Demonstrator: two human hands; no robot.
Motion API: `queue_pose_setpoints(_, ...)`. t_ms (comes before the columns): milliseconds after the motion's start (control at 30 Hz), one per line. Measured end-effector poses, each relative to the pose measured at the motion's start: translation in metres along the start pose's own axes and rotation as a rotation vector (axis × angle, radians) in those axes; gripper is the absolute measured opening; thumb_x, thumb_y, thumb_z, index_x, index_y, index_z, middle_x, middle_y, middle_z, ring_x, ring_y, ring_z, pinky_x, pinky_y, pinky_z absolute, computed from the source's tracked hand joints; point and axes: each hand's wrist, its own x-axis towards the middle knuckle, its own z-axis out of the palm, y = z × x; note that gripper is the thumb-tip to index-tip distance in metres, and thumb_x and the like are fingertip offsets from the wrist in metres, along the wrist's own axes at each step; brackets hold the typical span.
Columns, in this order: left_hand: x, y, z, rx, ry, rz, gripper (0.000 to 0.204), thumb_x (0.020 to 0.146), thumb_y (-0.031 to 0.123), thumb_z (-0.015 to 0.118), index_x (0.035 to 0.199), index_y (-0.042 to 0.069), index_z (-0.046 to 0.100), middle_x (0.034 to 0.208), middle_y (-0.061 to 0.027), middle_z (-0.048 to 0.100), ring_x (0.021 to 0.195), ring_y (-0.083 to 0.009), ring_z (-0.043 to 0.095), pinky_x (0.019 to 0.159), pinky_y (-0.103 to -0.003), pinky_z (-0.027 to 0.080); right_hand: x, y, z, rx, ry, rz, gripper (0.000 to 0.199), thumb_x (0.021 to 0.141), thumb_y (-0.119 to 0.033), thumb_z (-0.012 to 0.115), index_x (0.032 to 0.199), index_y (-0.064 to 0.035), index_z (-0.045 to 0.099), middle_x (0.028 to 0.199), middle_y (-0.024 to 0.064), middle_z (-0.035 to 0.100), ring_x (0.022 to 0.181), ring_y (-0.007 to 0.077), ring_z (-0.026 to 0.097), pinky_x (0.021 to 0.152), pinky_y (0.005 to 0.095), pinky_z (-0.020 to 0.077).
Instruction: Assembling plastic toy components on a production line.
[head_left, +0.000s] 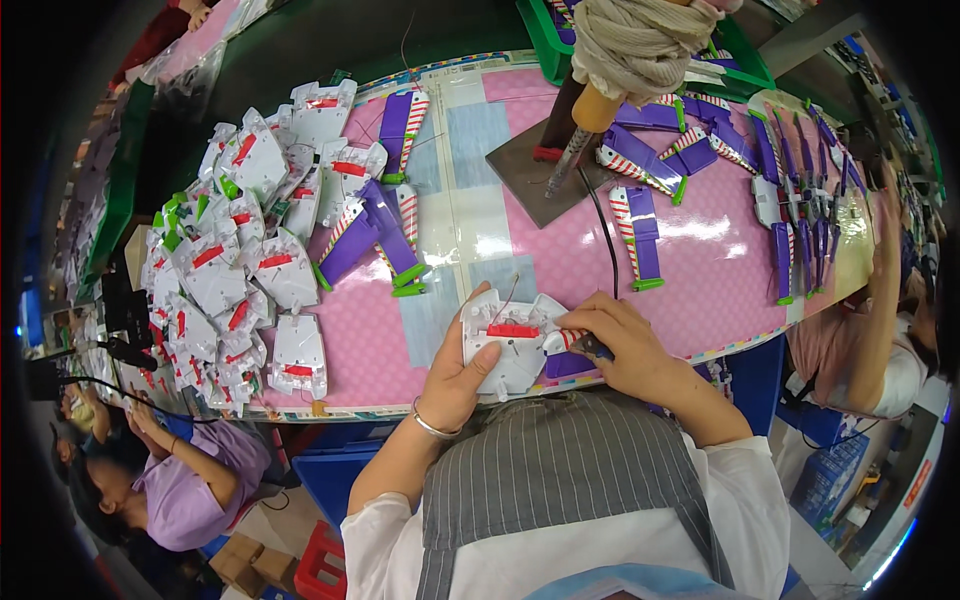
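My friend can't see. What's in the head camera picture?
Two hands hold a white plastic toy part with a red piece: left hand grips it, right hand works on it. On the pink table lie a white parts pile and purple wings.

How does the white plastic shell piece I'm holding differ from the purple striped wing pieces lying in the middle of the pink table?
The white plastic shell piece is broad, rounded and white with a red bar; the purple striped wing pieces are long, narrow and purple with red-and-white stripes and green tips. The shell is gripped by the left hand, with the right hand at its edge; the wings lie loose on the pink table. Both look like moulded plastic toy parts.
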Motion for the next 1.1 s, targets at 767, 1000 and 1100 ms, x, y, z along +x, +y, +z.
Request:
queue_pose_setpoints(767, 0.009, 0.005, 0.002, 0.039, 0.134, 0.049, 0.06, 0.09, 0.01, 0.056, 0.142, 0.004, 0.027, 0.131, -0.0099, 0.046, 0.116, -0.0158, 0.046, 0.098, -0.028, 0.037, 0.01, -0.009, -0.005, -0.336, -0.164, 0.01, 0.045, 0.076, -0.018, 0.065, 0.118, -0.0169, 0.049, 0.09, 0.0094, 0.055, 0.074, 0.0292, 0.061, 0.069, 0.0399, 0.0486)
queue_pose_setpoints(1000, 0.015, 0.005, 0.002, 0.067, 0.118, 0.068, 0.057, 0.091, 0.007, 0.054, 0.142, 0.005, 0.028, 0.13, -0.0092, 0.046, 0.115, -0.0148, 0.046, 0.098, -0.027, 0.037, 0.016, -0.007, -0.011, -0.27, -0.236, 0.018, 0.036, 0.081, -0.02, 0.062, 0.113, -0.0142, 0.049, 0.094, 0.0114, 0.059, 0.077, 0.0314, 0.061, 0.069, 0.0403, 0.0496)
queue_pose_setpoints(1100, 0.018, 0.003, 0.001, 0.058, 0.131, 0.086, 0.057, 0.091, 0.006, 0.053, 0.142, 0.005, 0.028, 0.131, -0.0102, 0.046, 0.115, -0.0155, 0.047, 0.098, -0.028, 0.038, 0.017, -0.003, -0.009, -0.213, -0.198, 0.009, 0.036, 0.083, -0.021, 0.059, 0.117, -0.0148, 0.049, 0.092, 0.0118, 0.06, 0.078, 0.0317, 0.062, 0.068, 0.0405, 0.0498)
